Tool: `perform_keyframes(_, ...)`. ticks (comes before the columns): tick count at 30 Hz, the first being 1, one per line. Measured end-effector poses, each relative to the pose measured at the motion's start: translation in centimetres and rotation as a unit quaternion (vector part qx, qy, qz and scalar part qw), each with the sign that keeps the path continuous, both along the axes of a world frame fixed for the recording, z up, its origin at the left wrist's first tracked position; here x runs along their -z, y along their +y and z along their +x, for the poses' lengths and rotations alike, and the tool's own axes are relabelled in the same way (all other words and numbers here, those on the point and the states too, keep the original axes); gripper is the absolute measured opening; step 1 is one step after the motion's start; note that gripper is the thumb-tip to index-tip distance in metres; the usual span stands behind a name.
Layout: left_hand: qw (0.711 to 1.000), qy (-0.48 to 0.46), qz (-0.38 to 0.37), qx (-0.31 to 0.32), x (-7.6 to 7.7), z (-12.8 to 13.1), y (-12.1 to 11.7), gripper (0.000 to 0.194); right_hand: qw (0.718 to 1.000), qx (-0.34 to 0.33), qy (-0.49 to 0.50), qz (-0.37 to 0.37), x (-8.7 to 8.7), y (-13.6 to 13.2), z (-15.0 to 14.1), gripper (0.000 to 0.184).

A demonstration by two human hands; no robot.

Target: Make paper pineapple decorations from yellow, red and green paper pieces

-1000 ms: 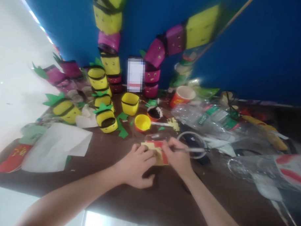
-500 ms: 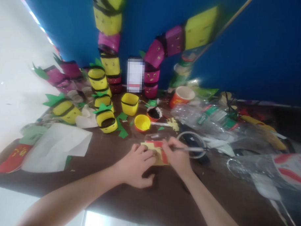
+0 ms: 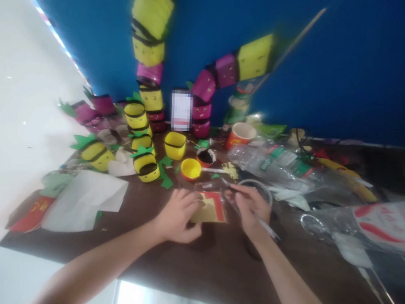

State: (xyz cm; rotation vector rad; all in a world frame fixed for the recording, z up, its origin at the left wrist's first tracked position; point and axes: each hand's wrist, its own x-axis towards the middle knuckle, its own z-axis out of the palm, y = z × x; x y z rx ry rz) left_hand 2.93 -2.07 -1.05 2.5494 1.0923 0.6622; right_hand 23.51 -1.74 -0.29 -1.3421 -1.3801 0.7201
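My left hand [image 3: 177, 215] is closed on the left edge of a small yellow card with a red strip [image 3: 211, 207], lifting it a little off the dark brown table [image 3: 218, 268]. Just right of the card, my right hand [image 3: 250, 207] grips a thin silvery pen-like tool [image 3: 264, 225] whose shaft runs down to the right past the wrist. The card is tilted toward me. A clear tape roll [image 3: 259, 189] lies right behind my right hand.
Yellow pineapple-like cups with green leaves [image 3: 145, 165], a yellow bowl [image 3: 190, 168], an orange paper cup [image 3: 239, 134] and white paper [image 3: 88, 199] lie at the back and left. Crushed plastic bottles [image 3: 275, 165] and bags [image 3: 369, 224] crowd the right. Stacked yellow and magenta blocks [image 3: 149, 57] lean on the blue wall.
My right hand has come off the card and swung the tool from pointing right to pointing down-right. My left hand now lifts the card's edge. The camera has shifted slightly.
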Motion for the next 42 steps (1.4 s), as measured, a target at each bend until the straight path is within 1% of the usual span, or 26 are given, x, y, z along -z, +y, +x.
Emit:
perform_keyframes(2,0.996,-0.003,0.023,-0.088,0.1,-0.4,0.3,0.030,0.998,0.042,-0.048,0.029,-1.3,-0.2,1.2,0.024)
perform_keyframes(3,0.991,0.006,0.029,-0.127,0.1,-0.6,0.5,0.029,0.992,0.059,-0.099,0.052,-2.0,-0.3,2.1,0.022)
perform_keyframes(4,0.987,0.020,0.031,-0.156,0.2,-0.8,0.6,0.027,0.982,0.065,-0.167,0.057,-2.8,-0.6,3.0,0.020)
perform_keyframes(5,0.983,0.034,0.031,-0.176,0.2,-0.9,0.7,0.026,0.969,0.057,-0.233,0.062,-3.5,-1.0,4.1,0.017)
perform_keyframes(6,0.981,0.046,0.029,-0.188,0.3,-1.0,0.8,0.024,0.954,0.031,-0.293,0.060,-4.0,-1.5,5.3,0.017)
perform_keyframes(8,0.979,0.061,0.020,-0.196,0.4,-0.9,0.9,0.021,0.925,-0.009,-0.378,0.042,-4.4,-2.8,7.7,0.022)
perform_keyframes(10,0.979,0.061,0.004,-0.194,0.6,-0.7,0.8,0.017,0.904,-0.050,-0.424,0.010,-3.6,-4.3,10.1,0.029)
perform_keyframes(11,0.980,0.054,-0.007,-0.189,0.7,-0.6,0.8,0.016,0.902,-0.052,-0.428,0.021,-2.9,-5.0,11.2,0.033)
perform_keyframes(12,0.982,0.043,-0.022,-0.183,0.8,-0.5,0.8,0.014,0.894,-0.061,-0.443,0.004,-1.9,-5.6,12.2,0.040)
perform_keyframes(14,0.984,0.009,-0.049,-0.169,0.8,-0.3,0.9,0.011,0.882,-0.021,-0.472,0.000,0.1,-6.3,13.9,0.050)
perform_keyframes(15,0.985,-0.013,-0.060,-0.162,0.8,-0.3,0.9,0.010,0.875,-0.012,-0.484,0.003,1.0,-6.5,14.4,0.051)
perform_keyframes(17,0.984,-0.059,-0.075,-0.149,0.8,-0.4,1.0,0.008,0.858,0.011,-0.513,0.009,2.0,-6.7,14.6,0.050)
perform_keyframes(18,0.983,-0.080,-0.082,-0.144,0.8,-0.4,1.1,0.007,0.848,0.032,-0.528,0.014,2.1,-6.7,14.2,0.045)
perform_keyframes(20,0.977,-0.123,-0.102,-0.141,0.8,-0.5,1.1,0.006,0.831,0.072,-0.551,0.013,1.7,-7.0,12.5,0.033)
perform_keyframes(21,0.973,-0.142,-0.116,-0.142,0.8,-0.5,1.1,0.006,0.837,0.057,-0.545,0.012,1.3,-7.1,11.3,0.029)
perform_keyframes(22,0.968,-0.159,-0.132,-0.142,0.9,-0.5,1.1,0.006,0.849,0.028,-0.528,0.001,0.8,-7.3,10.1,0.026)
perform_keyframes(24,0.957,-0.191,-0.161,-0.145,1.1,-0.6,1.1,0.006,0.864,-0.034,-0.499,-0.052,0.1,-7.6,7.9,0.024)
perform_keyframes(26,0.948,-0.219,-0.173,-0.153,1.3,-0.6,1.2,0.006,0.866,-0.037,-0.491,-0.088,-0.1,-7.8,6.4,0.024)
perform_keyframes(29,0.935,-0.257,-0.174,-0.170,1.6,-0.7,1.4,0.008,0.858,-0.036,-0.503,-0.093,0.0,-8.0,6.0,0.024)
perform_keyframes(32,0.924,-0.286,-0.180,-0.179,1.5,-0.7,1.5,0.011,0.846,-0.015,-0.528,-0.077,-0.2,-8.4,6.9,0.024)
perform_keyframes(33,0.921,-0.294,-0.179,-0.182,1.4,-0.7,1.6,0.011,0.848,-0.007,-0.525,-0.076,-0.4,-8.5,7.3,0.023)
perform_keyframes(35,0.916,-0.306,-0.177,-0.188,1.3,-0.7,1.7,0.012,0.867,-0.003,-0.491,-0.089,-1.0,-8.6,7.9,0.020)
perform_keyframes(36,0.915,-0.310,-0.176,-0.190,1.2,-0.6,1.7,0.013,0.883,-0.007,-0.459,-0.098,-1.3,-8.4,8.1,0.019)
perform_keyframes(39,0.912,-0.319,-0.174,-0.191,1.2,-0.6,1.8,0.013,0.938,-0.027,-0.320,-0.130,-2.0,-7.3,7.9,0.015)
perform_keyframes(41,0.910,-0.327,-0.171,-0.190,1.2,-0.6,1.9,0.012,0.963,-0.037,-0.215,-0.161,-2.3,-5.9,7.0,0.021)
perform_keyframes(42,0.909,-0.331,-0.169,-0.190,1.2,-0.6,1.9,0.012,0.967,-0.060,-0.163,-0.187,-2.4,-5.1,6.4,0.027)
